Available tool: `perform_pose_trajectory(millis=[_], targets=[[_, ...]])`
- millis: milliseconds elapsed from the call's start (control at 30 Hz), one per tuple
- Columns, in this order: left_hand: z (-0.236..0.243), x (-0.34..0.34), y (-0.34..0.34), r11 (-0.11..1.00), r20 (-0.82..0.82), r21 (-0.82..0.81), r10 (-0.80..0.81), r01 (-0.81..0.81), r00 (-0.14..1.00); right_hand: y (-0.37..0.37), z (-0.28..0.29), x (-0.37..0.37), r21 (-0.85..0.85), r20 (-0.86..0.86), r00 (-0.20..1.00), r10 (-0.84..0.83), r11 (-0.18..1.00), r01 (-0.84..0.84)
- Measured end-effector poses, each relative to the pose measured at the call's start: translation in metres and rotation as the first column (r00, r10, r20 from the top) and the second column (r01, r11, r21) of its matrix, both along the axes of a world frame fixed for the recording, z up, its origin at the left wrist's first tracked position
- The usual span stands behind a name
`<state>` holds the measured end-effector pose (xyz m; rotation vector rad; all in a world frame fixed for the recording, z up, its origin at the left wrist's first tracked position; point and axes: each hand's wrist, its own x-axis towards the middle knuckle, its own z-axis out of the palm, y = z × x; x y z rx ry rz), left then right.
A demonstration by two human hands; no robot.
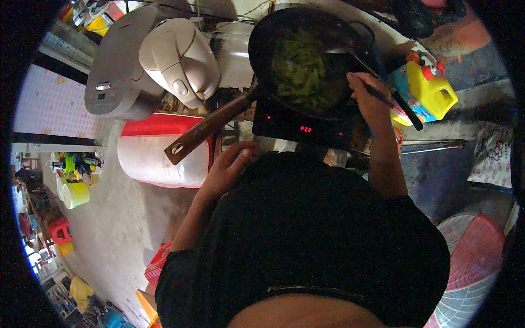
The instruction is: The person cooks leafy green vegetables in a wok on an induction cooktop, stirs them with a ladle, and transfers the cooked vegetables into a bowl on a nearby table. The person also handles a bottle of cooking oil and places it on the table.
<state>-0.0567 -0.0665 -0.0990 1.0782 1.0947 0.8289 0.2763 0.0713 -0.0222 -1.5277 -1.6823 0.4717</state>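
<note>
A black wok (262,71) with a long brown wooden handle (210,128) sits on a black induction cooker (284,128) with lit red digits. Chopped green vegetables (301,71) lie in the wok. My right hand (372,101), at the wok's right side, is closed round a slim dark utensil handle (381,96); its working end cannot be made out. Beside it a longer black handle (407,109) slants outward over the wok's rim. My left hand (232,164) hovers near my shirt, right of the wok handle's end, with loosely bent fingers apart and nothing visible in them.
Left of the wok stand a beige electric kettle (178,60) and a grey rice cooker (120,65). Below them is a red and white container (164,156). A yellow jug (432,93) stands to the right. A round mesh cover (470,257) is at lower right.
</note>
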Motion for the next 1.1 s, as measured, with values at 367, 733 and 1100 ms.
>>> perform_pose_trajectory(millis=[367, 733, 1100], targets=[[0.005, -0.012, 0.006, 0.998, -0.095, -0.053, -0.049, 0.045, 0.994, -0.008, -0.017, 0.010, 0.047, -0.263, 0.953, -0.154, 0.984, 0.172], [-0.002, -0.007, 0.028, 0.987, -0.182, 0.049, -0.142, 0.154, 0.973, 0.011, -0.015, 0.006, -0.053, -0.093, 0.985, -0.144, 0.989, 0.139], [-0.013, -0.001, 0.025, 0.988, -0.165, 0.083, -0.116, 0.131, 0.980, -0.013, -0.018, 0.018, 0.140, -0.385, 0.912, -0.142, 0.968, 0.210]])
